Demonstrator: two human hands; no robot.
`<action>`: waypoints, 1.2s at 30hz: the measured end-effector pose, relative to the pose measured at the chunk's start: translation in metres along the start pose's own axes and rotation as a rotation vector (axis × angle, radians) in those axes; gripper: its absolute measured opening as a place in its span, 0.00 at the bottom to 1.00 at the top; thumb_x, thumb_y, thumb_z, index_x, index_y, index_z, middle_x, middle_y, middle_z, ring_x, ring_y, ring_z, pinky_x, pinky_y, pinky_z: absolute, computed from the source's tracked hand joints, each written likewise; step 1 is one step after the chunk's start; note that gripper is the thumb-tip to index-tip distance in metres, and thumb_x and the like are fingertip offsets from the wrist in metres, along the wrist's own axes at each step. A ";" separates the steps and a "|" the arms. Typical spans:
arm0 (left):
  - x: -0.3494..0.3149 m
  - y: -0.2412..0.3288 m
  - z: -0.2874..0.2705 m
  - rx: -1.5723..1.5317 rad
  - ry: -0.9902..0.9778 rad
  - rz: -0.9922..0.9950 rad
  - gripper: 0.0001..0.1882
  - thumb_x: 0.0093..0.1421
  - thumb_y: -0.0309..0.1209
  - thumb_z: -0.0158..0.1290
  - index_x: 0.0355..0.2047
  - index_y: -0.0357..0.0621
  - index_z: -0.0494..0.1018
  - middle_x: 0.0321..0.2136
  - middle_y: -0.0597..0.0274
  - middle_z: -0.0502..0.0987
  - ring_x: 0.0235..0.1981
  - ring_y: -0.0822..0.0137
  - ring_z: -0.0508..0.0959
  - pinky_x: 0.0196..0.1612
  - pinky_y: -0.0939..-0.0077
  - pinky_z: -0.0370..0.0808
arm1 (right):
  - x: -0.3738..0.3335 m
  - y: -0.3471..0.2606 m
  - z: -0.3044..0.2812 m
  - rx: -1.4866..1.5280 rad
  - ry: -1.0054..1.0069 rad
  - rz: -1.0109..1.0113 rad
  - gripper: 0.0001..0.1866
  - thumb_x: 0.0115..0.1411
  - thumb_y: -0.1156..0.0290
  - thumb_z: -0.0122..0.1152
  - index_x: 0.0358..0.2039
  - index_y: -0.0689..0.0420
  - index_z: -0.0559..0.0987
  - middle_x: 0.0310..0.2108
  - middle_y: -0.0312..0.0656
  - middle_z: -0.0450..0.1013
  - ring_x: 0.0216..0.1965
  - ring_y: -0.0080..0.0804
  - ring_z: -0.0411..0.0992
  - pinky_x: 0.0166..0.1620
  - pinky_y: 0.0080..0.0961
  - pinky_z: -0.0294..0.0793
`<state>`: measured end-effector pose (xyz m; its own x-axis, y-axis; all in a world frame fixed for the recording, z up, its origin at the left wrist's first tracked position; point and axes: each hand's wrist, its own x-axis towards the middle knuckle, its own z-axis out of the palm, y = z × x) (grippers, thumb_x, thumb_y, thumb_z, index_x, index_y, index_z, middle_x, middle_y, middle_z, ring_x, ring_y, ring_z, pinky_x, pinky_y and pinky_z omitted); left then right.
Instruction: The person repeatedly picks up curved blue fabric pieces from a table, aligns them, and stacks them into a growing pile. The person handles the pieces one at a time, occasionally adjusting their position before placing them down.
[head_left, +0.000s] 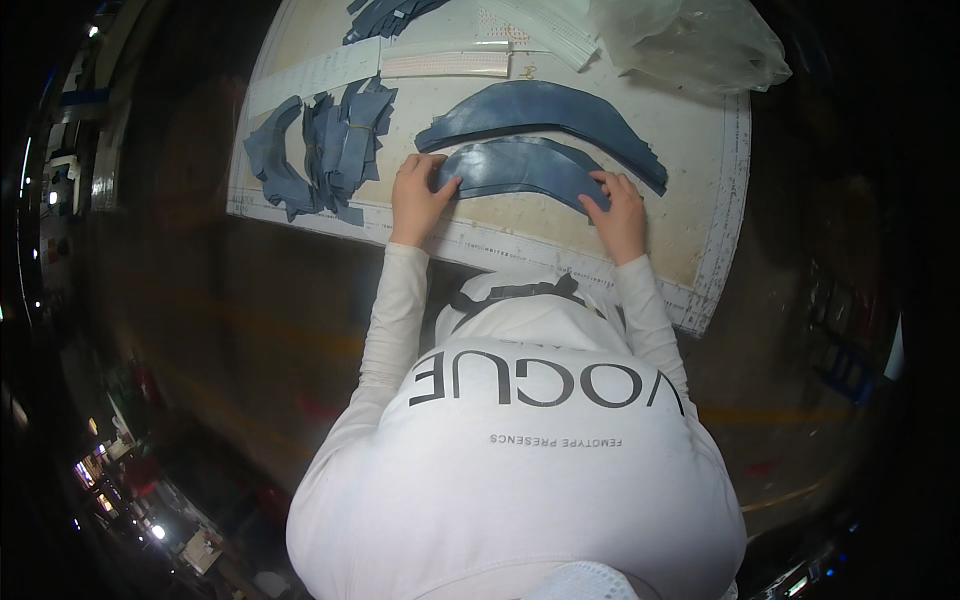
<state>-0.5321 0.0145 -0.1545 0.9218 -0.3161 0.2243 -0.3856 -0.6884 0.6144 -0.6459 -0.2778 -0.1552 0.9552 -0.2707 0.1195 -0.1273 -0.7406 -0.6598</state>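
Basically, near curved blue stack (520, 165) lies on the tabletop (705, 140); left grip (418, 198) and right grip (623, 213) part-closed on its opposite ends; probably light, limp, layers prone to sliding, so best held by both ends. Translucent plastic bag (690, 45) at far right; contents unclear.

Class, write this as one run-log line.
left hand: at left end of near curved blue stack | right hand: at its right end | far blue stack: untouched
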 end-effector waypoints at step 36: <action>0.009 0.002 -0.004 -0.134 -0.064 -0.119 0.12 0.50 0.29 0.65 0.32 0.39 0.76 0.26 0.62 0.76 0.29 0.68 0.76 0.35 0.78 0.72 | 0.018 0.010 -0.009 0.091 0.092 -0.014 0.10 0.52 0.73 0.67 0.35 0.60 0.79 0.26 0.42 0.70 0.27 0.36 0.69 0.33 0.29 0.71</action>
<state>-0.5245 0.0128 -0.1475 0.9545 -0.2816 0.0981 -0.2613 -0.6313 0.7302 -0.6327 -0.2961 -0.1531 0.9277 -0.3189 0.1939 -0.0854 -0.6871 -0.7215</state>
